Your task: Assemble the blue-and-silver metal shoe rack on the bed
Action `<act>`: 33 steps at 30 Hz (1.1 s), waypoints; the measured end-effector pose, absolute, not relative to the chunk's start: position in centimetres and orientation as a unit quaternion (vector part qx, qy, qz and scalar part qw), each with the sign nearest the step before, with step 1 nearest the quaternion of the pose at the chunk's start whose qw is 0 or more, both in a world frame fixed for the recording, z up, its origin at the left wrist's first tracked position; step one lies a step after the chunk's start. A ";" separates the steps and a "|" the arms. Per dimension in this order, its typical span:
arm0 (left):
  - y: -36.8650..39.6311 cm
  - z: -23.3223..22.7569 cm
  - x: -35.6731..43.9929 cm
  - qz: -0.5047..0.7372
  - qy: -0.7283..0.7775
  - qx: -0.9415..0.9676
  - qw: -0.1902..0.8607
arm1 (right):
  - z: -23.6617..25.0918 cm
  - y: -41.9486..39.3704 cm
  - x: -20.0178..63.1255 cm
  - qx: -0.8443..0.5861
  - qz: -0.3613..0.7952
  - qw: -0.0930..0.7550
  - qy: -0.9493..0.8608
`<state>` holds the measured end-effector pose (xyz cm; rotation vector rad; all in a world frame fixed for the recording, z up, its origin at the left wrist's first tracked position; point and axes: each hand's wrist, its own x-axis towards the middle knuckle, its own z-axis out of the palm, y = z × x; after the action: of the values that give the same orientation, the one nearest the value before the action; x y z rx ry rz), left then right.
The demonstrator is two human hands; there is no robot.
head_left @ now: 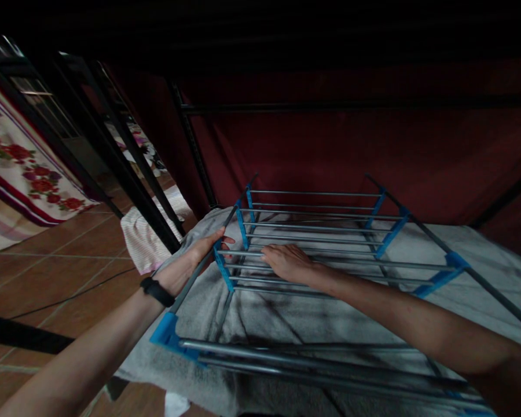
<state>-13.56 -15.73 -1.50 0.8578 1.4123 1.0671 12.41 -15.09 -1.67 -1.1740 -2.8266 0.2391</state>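
1. Rack [316, 243] of grey metal rods and blue plastic joints lies across a grey blanket [481, 255], in the middle of the view, in front of a dark red cloth wall [351, 150].
2. Left hand [200, 255] is closed around the rack's left side pole, just beside a blue joint [222, 263], with the thumb over the top. A black wristband [157, 291] sits on that wrist.
3. Right hand [286, 260] lies palm down on the thin rods of the middle tier, fingers pointing left; whether the fingers curl around a rod or only rest on it cannot be told.
4. Around the rack: a black metal frame [113, 156] slants up at the left, and a pale pink checked cloth [143, 237] lies at its foot, touching the blanket's edge. Farther left, a flowered cloth [21, 168] hangs over the brown tiled floor [61, 255], and a thin black cable [69, 295] runs across the tiles.
5. A black bar [17, 336] crosses the floor at the lower left, under the left forearm.
6. Hard to make out: the top of the view is nearly black, the right forearm covers part of the near rods, and the rack's near right corner is cut off by the picture's edge.
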 end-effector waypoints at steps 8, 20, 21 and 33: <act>-15.1 -2.4 -14.0 0.431 0.605 0.417 0.524 | -1.1 -14.9 12.5 -0.384 0.087 0.025 -0.919; -14.1 -3.4 -14.6 0.445 0.621 0.379 0.522 | -0.9 -14.7 12.5 -0.387 0.095 0.023 -0.917; -14.1 -3.3 -14.5 0.445 0.621 0.379 0.522 | -0.8 -14.7 12.4 -0.388 0.095 0.022 -0.916; -14.3 -3.0 -14.4 0.440 0.623 0.385 0.519 | -0.7 -14.8 12.3 -0.381 0.078 0.026 -0.921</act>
<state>-14.37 -14.29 -2.99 0.9233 1.4951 1.0557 12.27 -14.81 -0.66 -1.1781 -2.8456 0.2422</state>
